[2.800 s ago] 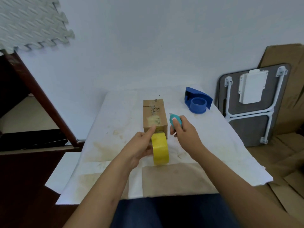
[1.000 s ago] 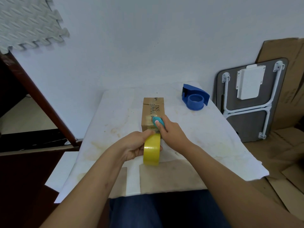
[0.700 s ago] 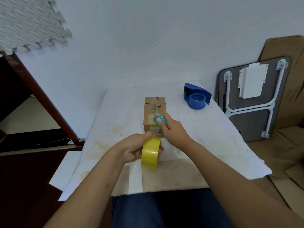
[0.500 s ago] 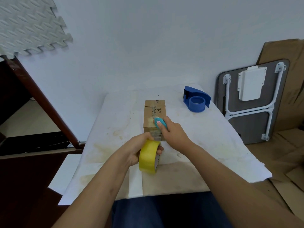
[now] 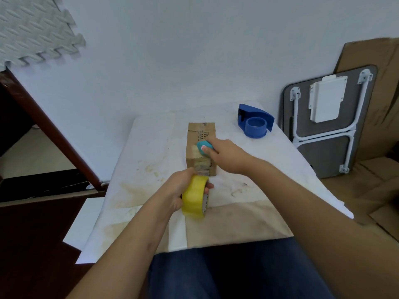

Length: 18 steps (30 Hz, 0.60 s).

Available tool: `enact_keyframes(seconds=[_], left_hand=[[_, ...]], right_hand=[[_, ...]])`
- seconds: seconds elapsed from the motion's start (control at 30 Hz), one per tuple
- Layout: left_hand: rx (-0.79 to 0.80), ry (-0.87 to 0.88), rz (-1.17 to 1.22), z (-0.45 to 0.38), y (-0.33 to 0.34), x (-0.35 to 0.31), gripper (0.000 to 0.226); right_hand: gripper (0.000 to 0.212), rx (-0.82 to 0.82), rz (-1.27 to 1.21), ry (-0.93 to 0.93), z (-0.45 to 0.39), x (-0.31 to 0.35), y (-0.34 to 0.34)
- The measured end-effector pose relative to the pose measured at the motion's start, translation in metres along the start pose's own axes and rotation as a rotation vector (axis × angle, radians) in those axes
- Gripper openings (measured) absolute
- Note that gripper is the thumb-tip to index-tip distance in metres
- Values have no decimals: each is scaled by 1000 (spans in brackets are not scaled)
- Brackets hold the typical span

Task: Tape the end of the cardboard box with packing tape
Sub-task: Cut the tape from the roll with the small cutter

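A small cardboard box (image 5: 199, 134) lies lengthwise on the white-covered table (image 5: 151, 152), its near end facing me. A strip of clear tape runs over the top and down that near end. My left hand (image 5: 179, 188) grips a yellow roll of packing tape (image 5: 193, 199) just in front of the box's near end, thumb near the tape strip. My right hand (image 5: 228, 156) holds a small teal cutter (image 5: 204, 146) and presses it on the box's top near the front edge.
A blue tape dispenser (image 5: 254, 124) stands at the table's far right. A folded grey table (image 5: 323, 121) and flat cardboard sheets (image 5: 371, 61) lean against the wall to the right. A dark wooden frame (image 5: 54, 134) is at the left.
My right hand brought the teal cutter from beside the box onto its top. My left hand drew the yellow roll back toward me and tilted it.
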State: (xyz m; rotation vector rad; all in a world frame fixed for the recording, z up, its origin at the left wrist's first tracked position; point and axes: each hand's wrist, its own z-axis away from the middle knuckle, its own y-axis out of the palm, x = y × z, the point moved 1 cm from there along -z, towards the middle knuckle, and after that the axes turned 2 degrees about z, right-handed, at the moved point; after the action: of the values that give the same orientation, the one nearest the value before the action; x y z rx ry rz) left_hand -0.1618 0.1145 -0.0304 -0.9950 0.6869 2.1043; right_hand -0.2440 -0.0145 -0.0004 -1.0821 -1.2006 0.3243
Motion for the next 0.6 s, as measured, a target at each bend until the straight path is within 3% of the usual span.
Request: enact_keyframes(seconds=[0.17, 0.33, 0.6], left_hand=[[-4, -3, 6, 0, -1, 0, 27], [-17, 0, 4, 0, 0, 0, 27], [-20, 9, 5, 1, -1, 1, 25]], right_hand=[[21, 28, -60, -37, 0, 5, -22], [25, 171, 254, -58, 3, 2, -22], [19, 310, 364, -70, 0, 4, -9]])
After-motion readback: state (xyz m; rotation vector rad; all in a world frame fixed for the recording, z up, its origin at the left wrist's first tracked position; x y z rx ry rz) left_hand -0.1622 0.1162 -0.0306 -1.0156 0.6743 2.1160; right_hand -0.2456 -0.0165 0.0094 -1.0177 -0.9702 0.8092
